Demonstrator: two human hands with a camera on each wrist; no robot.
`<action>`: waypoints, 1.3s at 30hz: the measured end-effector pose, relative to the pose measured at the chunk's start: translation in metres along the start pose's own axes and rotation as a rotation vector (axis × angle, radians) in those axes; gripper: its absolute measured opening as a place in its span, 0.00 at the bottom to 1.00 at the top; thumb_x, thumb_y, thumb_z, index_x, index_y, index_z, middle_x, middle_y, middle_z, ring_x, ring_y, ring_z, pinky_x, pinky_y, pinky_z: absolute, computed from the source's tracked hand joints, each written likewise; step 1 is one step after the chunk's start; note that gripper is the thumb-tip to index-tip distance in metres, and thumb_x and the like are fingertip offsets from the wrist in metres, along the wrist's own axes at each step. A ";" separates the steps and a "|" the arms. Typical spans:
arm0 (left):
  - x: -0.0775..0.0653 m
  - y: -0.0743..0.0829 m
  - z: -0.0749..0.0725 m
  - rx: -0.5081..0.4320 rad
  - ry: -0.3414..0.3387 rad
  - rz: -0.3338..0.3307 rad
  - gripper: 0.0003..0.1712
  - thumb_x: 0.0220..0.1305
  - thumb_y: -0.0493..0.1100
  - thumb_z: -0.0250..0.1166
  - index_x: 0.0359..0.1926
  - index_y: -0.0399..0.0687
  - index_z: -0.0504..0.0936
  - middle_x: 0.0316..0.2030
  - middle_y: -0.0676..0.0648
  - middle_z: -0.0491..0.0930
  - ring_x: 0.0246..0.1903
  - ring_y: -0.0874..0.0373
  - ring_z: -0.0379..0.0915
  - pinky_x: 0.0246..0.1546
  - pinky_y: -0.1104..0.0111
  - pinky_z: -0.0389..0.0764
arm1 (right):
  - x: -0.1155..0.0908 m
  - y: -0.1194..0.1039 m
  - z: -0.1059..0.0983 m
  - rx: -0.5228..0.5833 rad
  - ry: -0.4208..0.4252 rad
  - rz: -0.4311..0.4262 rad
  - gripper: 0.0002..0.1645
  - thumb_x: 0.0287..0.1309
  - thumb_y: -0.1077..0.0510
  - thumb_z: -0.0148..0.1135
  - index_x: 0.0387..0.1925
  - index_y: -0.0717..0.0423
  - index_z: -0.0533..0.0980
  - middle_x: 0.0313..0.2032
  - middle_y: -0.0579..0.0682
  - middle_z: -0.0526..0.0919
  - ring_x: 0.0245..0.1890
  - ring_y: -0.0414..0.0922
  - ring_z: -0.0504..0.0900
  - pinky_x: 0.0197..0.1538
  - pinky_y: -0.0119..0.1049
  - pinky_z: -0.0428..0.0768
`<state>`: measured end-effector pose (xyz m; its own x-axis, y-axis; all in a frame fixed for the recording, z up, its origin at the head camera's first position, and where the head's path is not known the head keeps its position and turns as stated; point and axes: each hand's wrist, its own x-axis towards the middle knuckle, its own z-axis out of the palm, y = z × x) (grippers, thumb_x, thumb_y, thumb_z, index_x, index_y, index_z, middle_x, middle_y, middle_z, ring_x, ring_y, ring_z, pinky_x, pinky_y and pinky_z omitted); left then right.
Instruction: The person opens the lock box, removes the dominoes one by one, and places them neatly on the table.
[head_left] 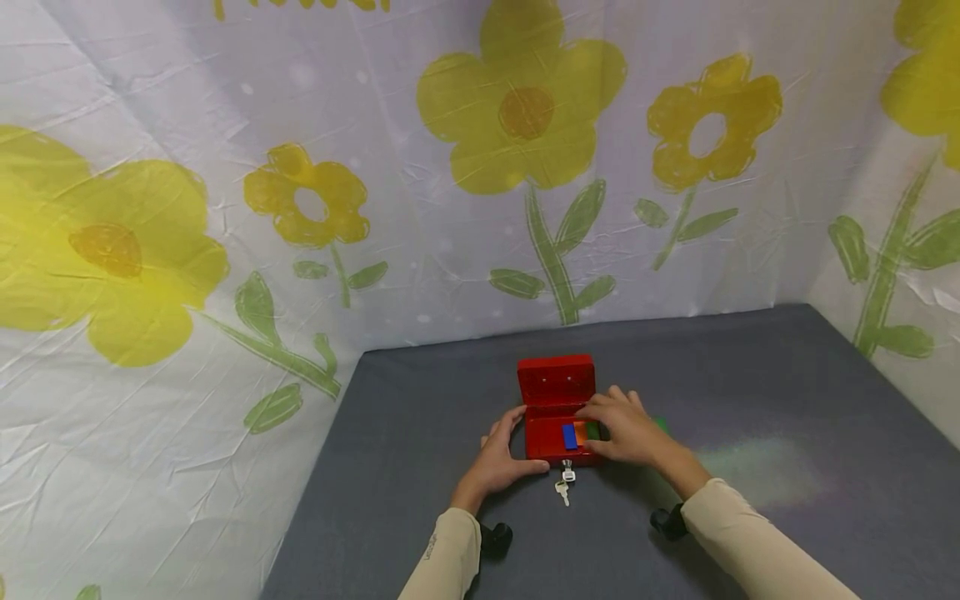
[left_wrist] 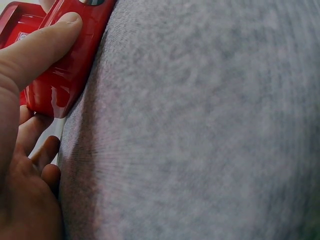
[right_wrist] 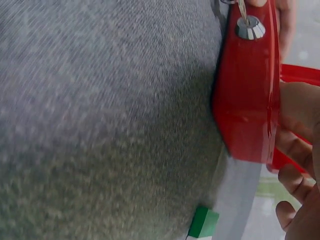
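Note:
A small red metal cash box (head_left: 543, 429) stands on the grey table with its lid (head_left: 557, 383) raised at the back. My left hand (head_left: 501, 458) grips its left end, thumb on the front wall and fingers along the side. Inside the box lie a blue block (head_left: 570, 437) and an orange block (head_left: 581, 432) side by side. My right hand (head_left: 626, 429) reaches over the right wall, its thumb and forefinger around a green block (head_left: 592, 431) beside the orange one. In the right wrist view its fingertips are hidden inside the box.
A key sits in the lock (right_wrist: 250, 28) on the box's front, and a second key (head_left: 562, 492) hangs below it. Right of the box, partly behind my right hand, another green block (right_wrist: 204, 222) lies on the table (head_left: 420, 417). A flower-printed cloth (head_left: 420, 275) hangs behind.

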<state>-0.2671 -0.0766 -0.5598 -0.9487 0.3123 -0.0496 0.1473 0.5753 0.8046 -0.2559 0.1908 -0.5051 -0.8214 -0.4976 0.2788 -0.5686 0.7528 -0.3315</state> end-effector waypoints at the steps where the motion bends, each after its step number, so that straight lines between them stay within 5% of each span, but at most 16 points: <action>1: 0.000 0.000 0.000 0.000 -0.001 -0.004 0.57 0.48 0.59 0.80 0.76 0.68 0.58 0.77 0.49 0.62 0.70 0.42 0.56 0.68 0.36 0.64 | 0.001 -0.001 0.001 0.000 0.000 -0.003 0.23 0.52 0.52 0.77 0.50 0.54 0.85 0.46 0.47 0.85 0.37 0.40 0.64 0.39 0.38 0.53; 39: 0.001 -0.002 -0.001 -0.017 0.002 0.043 0.57 0.50 0.57 0.80 0.77 0.64 0.59 0.76 0.46 0.63 0.71 0.40 0.57 0.68 0.36 0.62 | 0.027 -0.013 0.020 -0.139 -0.089 -0.004 0.25 0.45 0.53 0.82 0.47 0.54 0.87 0.45 0.50 0.88 0.40 0.47 0.69 0.38 0.39 0.57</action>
<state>-0.2691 -0.0780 -0.5612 -0.9422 0.3348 -0.0138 0.1829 0.5484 0.8159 -0.2714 0.1585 -0.5112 -0.8236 -0.5320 0.1968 -0.5650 0.8002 -0.2012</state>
